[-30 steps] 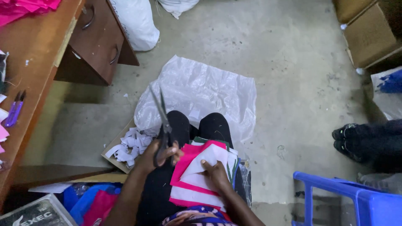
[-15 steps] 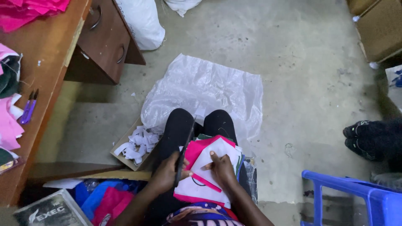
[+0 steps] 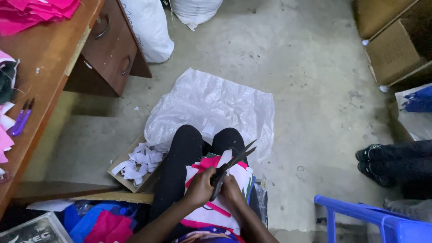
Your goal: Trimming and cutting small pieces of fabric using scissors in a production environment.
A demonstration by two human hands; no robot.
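I sit with a stack of pink and white fabric pieces (image 3: 238, 180) on my lap, over black trousers. My left hand (image 3: 199, 188) grips the handles of black scissors (image 3: 230, 165). Their blades are apart and point up to the right above the stack. My right hand (image 3: 234, 192) lies just right of the scissor handles, fingers curled on a white piece from the top of the stack. Both hands touch over the middle of the lap.
A cardboard box of white scraps (image 3: 134, 165) sits by my left knee, a clear plastic sheet (image 3: 211, 101) on the concrete floor ahead. A wooden desk (image 3: 54, 58) with pink fabric (image 3: 36, 13) and purple snips (image 3: 20, 119) stands left. Another person's shoes (image 3: 373, 163) and a blue chair (image 3: 369, 216) are right.
A second ago my left hand held the scissors raised, pointing away from me. They dropped low by my hand, and now they lie across the fabric with blades apart, both hands together.
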